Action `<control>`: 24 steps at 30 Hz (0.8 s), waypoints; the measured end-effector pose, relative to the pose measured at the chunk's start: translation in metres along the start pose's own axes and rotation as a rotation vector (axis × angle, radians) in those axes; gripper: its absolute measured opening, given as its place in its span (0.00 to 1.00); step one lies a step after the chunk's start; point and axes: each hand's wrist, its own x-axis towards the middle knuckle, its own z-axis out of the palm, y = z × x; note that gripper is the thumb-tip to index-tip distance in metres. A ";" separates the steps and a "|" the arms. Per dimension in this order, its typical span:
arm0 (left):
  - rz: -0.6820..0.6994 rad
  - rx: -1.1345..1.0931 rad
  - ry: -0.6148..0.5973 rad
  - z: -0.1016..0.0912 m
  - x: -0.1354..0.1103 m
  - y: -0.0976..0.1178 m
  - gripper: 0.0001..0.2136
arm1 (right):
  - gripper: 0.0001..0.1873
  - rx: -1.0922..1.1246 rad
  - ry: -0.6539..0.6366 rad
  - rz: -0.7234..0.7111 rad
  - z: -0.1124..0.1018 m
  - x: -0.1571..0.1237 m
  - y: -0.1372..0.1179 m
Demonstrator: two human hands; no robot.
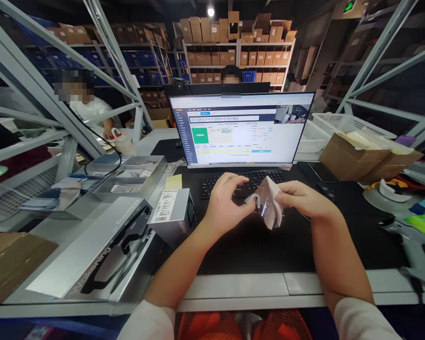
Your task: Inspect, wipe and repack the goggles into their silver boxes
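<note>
Pale, creased sheet [274,215] folded loosely, peaked at top, its lower end hanging, clear glossy piece [264,204] tilted against its left side, small whitish hooked part [254,196] just beside, all raised above the bench [233,285], inward from its front edge's middle.

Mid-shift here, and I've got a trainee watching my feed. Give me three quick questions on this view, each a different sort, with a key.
1. What does the right hand grip? A, a mouse; B, a pale folded piece; C, a pen.
2. True or false: the grey handheld scanner lies to the right of the right forearm.
3. Fill in: just behind the keyboard stands a lit ____.

Key: 1, B; 2, true; 3, monitor.
</note>
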 end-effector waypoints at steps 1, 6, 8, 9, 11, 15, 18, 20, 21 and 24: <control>-0.016 -0.002 0.009 -0.001 0.001 0.000 0.14 | 0.26 0.010 -0.006 0.012 -0.003 0.000 0.003; -0.022 0.017 0.006 0.002 -0.001 0.001 0.14 | 0.27 0.075 -0.033 0.033 0.001 0.001 0.001; 0.040 0.069 -0.026 0.008 -0.005 0.001 0.13 | 0.27 0.051 -0.035 0.033 0.011 0.003 -0.007; 0.075 0.102 -0.049 0.012 -0.008 0.000 0.13 | 0.26 0.006 -0.012 0.032 0.017 0.003 -0.011; 0.126 0.152 -0.089 0.017 -0.011 0.000 0.13 | 0.26 -0.115 0.058 0.012 0.024 0.005 -0.017; 0.090 0.088 -0.078 0.016 -0.010 -0.001 0.14 | 0.25 -0.122 0.038 -0.024 0.021 0.003 -0.019; 0.005 0.031 -0.061 0.009 -0.005 -0.002 0.15 | 0.25 -0.085 -0.037 -0.004 0.007 0.000 -0.015; -0.004 0.037 -0.068 0.007 -0.004 -0.002 0.14 | 0.26 -0.096 -0.059 0.012 0.003 0.001 -0.012; 0.016 0.058 -0.072 0.007 -0.005 -0.003 0.14 | 0.26 -0.105 -0.041 0.014 0.004 0.002 -0.012; 0.115 0.178 -0.086 0.014 -0.010 -0.003 0.12 | 0.21 -0.126 0.126 -0.031 0.017 0.009 -0.014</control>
